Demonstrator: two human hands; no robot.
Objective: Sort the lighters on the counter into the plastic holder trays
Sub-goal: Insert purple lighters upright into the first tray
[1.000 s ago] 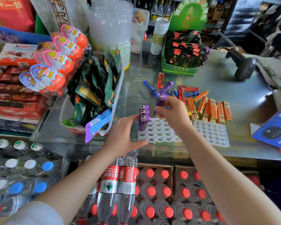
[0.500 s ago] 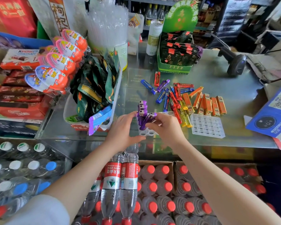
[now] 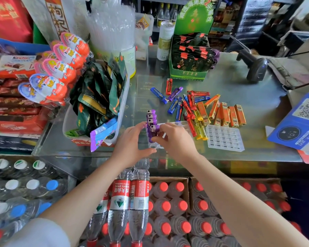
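I steady the tray (image 3: 181, 126) with my left hand (image 3: 130, 148), its fingers curled round the near left edge, thumb under the front rim; my right hand (image 3: 175, 139) pinches a purple lighter (image 3: 154, 131) and sets it into the tray's left column, in front of the other purple ones (image 3: 151, 116) standing upright there; whether it is fully seated I cannot tell, my fingers hide its foot.

The lighters look light, stiff and glossy, so I judge they will slip if squeezed on the flat faces; best taken low on the body, across the narrow sides, metal head up, and pushed straight down, since a tilt would jam in the hole.

The tray seems thin, flexible plastic and very light; I expect it to skate on the glassy worktop (image 3: 239, 82) unless held.

Beyond the tray, to its right, lies the loose heap: blue (image 3: 173, 105), red (image 3: 190, 111), yellow (image 3: 201, 129) and orange lighters (image 3: 225, 113); a second tray (image 3: 224, 139), with no lighters in it, sits right of the first, just beside the yellow ones.
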